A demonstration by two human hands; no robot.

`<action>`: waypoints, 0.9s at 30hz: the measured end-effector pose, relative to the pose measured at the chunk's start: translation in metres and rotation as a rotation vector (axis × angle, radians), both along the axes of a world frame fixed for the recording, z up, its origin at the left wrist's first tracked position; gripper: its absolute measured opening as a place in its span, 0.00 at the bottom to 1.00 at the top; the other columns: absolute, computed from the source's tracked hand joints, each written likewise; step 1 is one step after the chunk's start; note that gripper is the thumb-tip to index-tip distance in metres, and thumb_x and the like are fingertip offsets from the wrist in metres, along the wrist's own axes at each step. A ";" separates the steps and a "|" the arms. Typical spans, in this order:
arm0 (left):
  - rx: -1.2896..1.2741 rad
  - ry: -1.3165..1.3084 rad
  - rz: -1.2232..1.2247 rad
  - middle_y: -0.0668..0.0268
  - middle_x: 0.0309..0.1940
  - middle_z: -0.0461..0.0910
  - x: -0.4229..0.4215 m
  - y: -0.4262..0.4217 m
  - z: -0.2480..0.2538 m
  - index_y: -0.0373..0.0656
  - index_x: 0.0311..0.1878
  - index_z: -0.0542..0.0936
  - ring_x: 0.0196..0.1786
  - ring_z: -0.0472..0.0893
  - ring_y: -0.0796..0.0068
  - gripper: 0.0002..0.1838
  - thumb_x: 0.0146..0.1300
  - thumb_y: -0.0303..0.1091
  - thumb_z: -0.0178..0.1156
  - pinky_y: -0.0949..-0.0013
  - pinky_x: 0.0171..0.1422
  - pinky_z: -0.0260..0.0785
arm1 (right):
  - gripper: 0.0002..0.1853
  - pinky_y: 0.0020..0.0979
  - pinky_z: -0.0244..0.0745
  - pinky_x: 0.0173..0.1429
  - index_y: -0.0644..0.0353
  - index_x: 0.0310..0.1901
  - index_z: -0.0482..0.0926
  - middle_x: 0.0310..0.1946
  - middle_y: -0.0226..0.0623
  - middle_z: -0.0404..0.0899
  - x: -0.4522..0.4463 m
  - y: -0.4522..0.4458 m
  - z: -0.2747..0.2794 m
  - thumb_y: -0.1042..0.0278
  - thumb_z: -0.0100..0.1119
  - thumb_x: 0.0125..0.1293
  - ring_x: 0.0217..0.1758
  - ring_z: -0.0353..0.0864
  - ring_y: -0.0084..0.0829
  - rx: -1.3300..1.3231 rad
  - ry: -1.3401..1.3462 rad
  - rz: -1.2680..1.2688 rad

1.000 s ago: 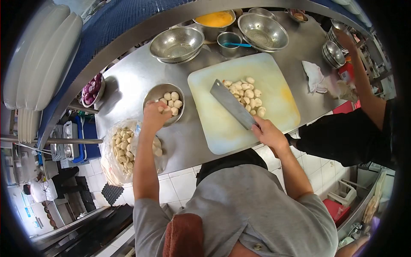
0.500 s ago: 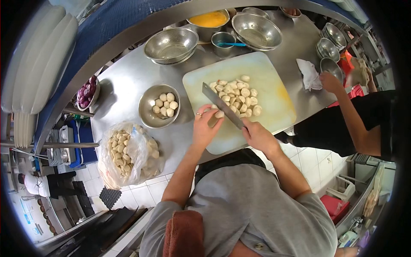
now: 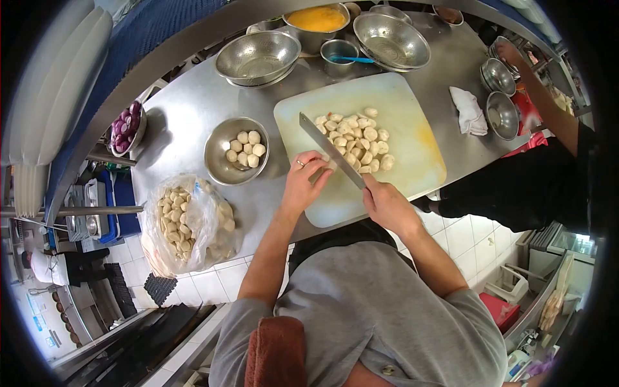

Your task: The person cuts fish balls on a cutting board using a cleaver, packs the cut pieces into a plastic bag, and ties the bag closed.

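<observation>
My right hand [image 3: 389, 205] is closed around the handle of a cleaver [image 3: 334, 152], whose blade slants up and left over the white cutting board [image 3: 412, 168]. My left hand [image 3: 307, 177] is at the blade's left side, fingers pinched at a pale round ball that is mostly hidden by them. Cut pale pieces [image 3: 361, 143] lie in a pile right of the blade. Whole balls [image 3: 247, 148] sit in a steel bowl [image 3: 211, 155] left of the board. A plastic bag [image 3: 209, 222] of more pale balls rests at the table's front left.
Steel bowls [image 3: 258, 58], a pot of orange liquid [image 3: 316, 19] and a small pot with a blue utensil [image 3: 338, 55] line the back. Red onions [image 3: 126, 128] are far left. A white cloth [image 3: 469, 111] and a co-worker's arm [image 3: 548, 97] are at right.
My left hand has moved from the steel bowl to the cleaver blade, with a ball. The cleaver has shifted left off the pile. At right, a steel bowl now stands beside the cloth.
</observation>
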State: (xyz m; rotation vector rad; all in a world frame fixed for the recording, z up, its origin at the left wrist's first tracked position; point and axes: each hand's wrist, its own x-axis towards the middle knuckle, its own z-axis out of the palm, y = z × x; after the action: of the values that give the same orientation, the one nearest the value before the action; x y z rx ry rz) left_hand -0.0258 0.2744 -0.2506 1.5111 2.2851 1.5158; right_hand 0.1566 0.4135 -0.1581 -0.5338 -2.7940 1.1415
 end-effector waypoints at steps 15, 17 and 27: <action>-0.006 0.006 -0.029 0.63 0.45 0.80 -0.003 0.006 -0.002 0.42 0.39 0.82 0.52 0.78 0.57 0.12 0.53 0.28 0.75 0.57 0.57 0.73 | 0.17 0.52 0.79 0.38 0.70 0.57 0.69 0.26 0.57 0.81 0.019 -0.011 0.016 0.77 0.54 0.67 0.32 0.83 0.58 0.036 -0.078 0.032; -0.007 0.007 -0.036 0.63 0.45 0.80 -0.004 0.006 -0.001 0.42 0.39 0.82 0.52 0.78 0.57 0.12 0.53 0.28 0.74 0.57 0.57 0.73 | 0.17 0.52 0.79 0.38 0.70 0.57 0.69 0.26 0.57 0.81 0.020 -0.013 0.018 0.77 0.54 0.67 0.32 0.84 0.58 0.046 -0.085 0.036; -0.011 -0.025 -0.048 0.63 0.45 0.80 -0.006 0.006 0.001 0.42 0.39 0.83 0.52 0.78 0.58 0.11 0.53 0.28 0.74 0.58 0.57 0.72 | 0.20 0.51 0.78 0.39 0.71 0.59 0.66 0.27 0.57 0.81 0.020 -0.015 0.022 0.77 0.54 0.66 0.33 0.83 0.56 0.039 -0.158 0.073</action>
State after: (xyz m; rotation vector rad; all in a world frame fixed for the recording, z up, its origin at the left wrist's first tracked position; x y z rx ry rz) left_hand -0.0314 0.2804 -0.2493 1.5241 2.2236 1.4988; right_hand 0.1769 0.3986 -0.1360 -0.5457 -2.9869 1.1012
